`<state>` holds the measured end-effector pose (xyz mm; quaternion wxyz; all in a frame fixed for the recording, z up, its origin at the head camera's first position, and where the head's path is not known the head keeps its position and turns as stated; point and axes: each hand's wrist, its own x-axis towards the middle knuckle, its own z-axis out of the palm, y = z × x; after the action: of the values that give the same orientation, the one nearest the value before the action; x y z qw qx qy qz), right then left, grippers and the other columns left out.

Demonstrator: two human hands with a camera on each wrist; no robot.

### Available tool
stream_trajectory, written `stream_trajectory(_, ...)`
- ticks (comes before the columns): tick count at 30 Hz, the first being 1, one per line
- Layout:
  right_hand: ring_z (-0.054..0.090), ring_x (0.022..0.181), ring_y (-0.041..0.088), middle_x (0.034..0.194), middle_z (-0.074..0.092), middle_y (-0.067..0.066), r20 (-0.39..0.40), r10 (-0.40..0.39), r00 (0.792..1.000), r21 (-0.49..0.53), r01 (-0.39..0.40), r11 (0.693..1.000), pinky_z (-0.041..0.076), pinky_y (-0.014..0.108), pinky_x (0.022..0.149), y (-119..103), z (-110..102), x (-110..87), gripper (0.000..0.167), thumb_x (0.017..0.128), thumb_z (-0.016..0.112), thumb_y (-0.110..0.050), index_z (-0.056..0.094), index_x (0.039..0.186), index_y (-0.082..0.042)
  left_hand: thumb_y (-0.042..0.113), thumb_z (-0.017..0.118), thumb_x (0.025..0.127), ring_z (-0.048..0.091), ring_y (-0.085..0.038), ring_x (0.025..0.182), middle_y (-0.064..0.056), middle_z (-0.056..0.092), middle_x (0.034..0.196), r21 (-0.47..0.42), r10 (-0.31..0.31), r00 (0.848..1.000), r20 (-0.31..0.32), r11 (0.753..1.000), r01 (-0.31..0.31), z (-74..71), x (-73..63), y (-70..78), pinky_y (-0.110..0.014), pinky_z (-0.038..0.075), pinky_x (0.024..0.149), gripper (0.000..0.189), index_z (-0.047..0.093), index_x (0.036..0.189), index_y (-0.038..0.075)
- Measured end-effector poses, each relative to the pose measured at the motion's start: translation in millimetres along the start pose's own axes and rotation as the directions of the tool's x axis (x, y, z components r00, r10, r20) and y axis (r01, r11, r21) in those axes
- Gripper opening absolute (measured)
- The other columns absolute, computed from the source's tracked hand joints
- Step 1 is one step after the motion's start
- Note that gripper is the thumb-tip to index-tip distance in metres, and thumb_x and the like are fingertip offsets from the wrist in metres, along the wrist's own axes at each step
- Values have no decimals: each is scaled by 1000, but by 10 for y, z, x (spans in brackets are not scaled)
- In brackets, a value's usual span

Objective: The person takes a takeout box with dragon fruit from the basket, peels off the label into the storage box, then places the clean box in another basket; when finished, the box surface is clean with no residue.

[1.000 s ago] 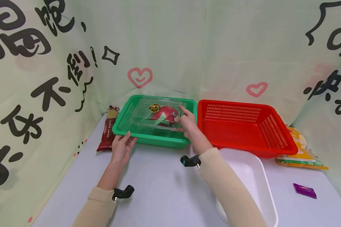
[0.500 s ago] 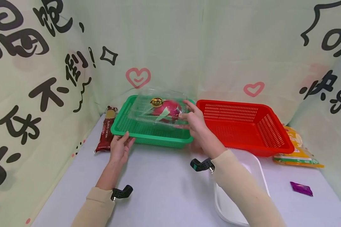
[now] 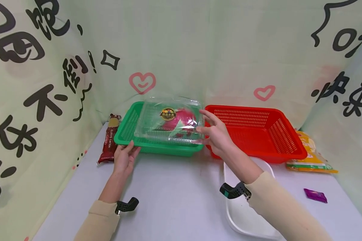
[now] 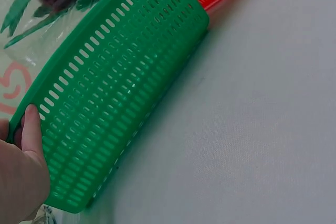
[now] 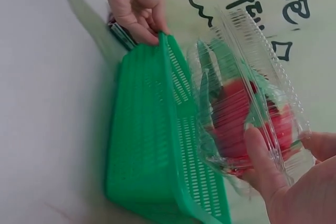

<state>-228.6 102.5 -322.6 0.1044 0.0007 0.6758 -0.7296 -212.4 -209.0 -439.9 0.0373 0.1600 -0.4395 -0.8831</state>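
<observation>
A clear plastic clamshell box (image 3: pixel 150 124) with a round gold-and-black label holds a dragon fruit (image 3: pixel 184 119), pinkish red with green scales. My right hand (image 3: pixel 218 135) grips the box by its right end, thumb on one side and fingers on the other. The box is tilted above the green basket (image 3: pixel 168 149), overlapping its rim in the head view. At the basket's front left corner, my left hand (image 3: pixel 126 159) pinches the rim; in the left wrist view, the thumb lies outside the perforated wall. The right wrist view shows the box beyond the rim, clear of the basket floor.
A red basket (image 3: pixel 259 134) stands right of the green one, with a white tray (image 3: pixel 244 214) in front, partly under my right forearm. A dark red packet (image 3: pixel 109 140) lies at left. A yellow bag (image 3: pixel 308 157) and a small purple packet (image 3: pixel 315 195) lie at right.
My right hand has lifted the clamshell box out of the green basket, drawing it slightly up and rightward and tilting its label side toward me. The left hand keeps its grip on the rim.
</observation>
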Motion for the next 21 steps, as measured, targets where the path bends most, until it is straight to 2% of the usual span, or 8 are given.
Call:
stream_trajectory(5, 44, 132, 26, 159, 31, 0, -5, 32, 999, -35, -32, 999, 53, 46, 101, 39, -99, -168, 66, 94, 64, -10, 39, 151, -31, 15, 46, 105, 64, -8, 101, -2, 51, 125, 9, -10, 1000, 6, 1000, 10, 5, -14, 8, -23, 54, 97, 46, 32, 148, 10)
stream_trajectory(9, 38, 138, 26, 161, 29, -1, -1, 44, 999, -51, -44, 998, 55, 41, 98, 101, -160, -320, 66, 95, 63, -11, 37, 152, -32, 16, 46, 105, 59, -11, 111, -5, 48, 132, 11, -12, 1000, 1, 1000, 12, 13, -18, 11, -19, 55, 93, 51, 28, 152, 10)
stream_trajectory(13, 30, 143, 26, 162, 26, 2, 12, 43, 999, -54, -42, 998, 56, 38, 97, 172, -211, -484, 67, 96, 61, -9, 36, 153, -31, 16, 47, 104, 54, -15, 122, -5, 45, 140, 24, -6, 1000, 8, 1000, 6, 16, -27, 12, -19, 52, 98, 53, 27, 154, 10)
stream_trajectory(17, 28, 143, 29, 161, 25, 3, 38, 43, 998, -54, -40, 998, 57, 36, 93, 243, -252, -672, 68, 95, 61, -7, 35, 153, -30, 15, 48, 104, 60, -12, 114, -2, 52, 131, 33, -2, 1000, 4, 999, 2, 10, -27, 14, -25, 47, 106, 54, 28, 153, 10)
stream_trajectory(21, 29, 142, 32, 161, 24, 5, 58, 58, 997, -56, -55, 997, 58, 35, 89, 306, -267, -875, 69, 94, 60, -7, 34, 154, -29, 15, 49, 103, 64, -8, 105, 1, 55, 123, 30, -7, 1000, 2, 1000, 7, 3, -25, 23, -29, 45, 109, 54, 28, 153, 10)
